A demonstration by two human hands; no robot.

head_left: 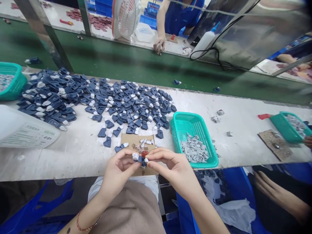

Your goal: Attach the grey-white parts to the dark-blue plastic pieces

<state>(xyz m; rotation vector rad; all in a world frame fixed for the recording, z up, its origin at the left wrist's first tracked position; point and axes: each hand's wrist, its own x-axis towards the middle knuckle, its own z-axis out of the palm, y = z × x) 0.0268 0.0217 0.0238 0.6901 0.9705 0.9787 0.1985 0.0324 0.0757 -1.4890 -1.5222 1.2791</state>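
Note:
Just above a piece of cardboard [126, 139] at the table's front edge, my left hand [117, 167] is closed on a small dark blue plastic part with a white piece [140, 159]. My right hand [172, 164] pinches a small whitish piece [146, 160] against the right end of that part. Whether the two are joined, I cannot tell. A red round object [144, 153] shows right behind my fingertips. Several loose light grey pieces [146, 141] lie on the cardboard. Close to my right hand is a green basket [214, 156] of small grey plastic pieces [195, 149].
A large heap of dark blue parts [126, 100] spreads behind my hands. At left are a translucent white container [26, 130] and another green basket [18, 86]. Beyond runs a green conveyor belt [109, 58], with a co-worker's hand [159, 45] across it. Another green basket [282, 125] stands far right.

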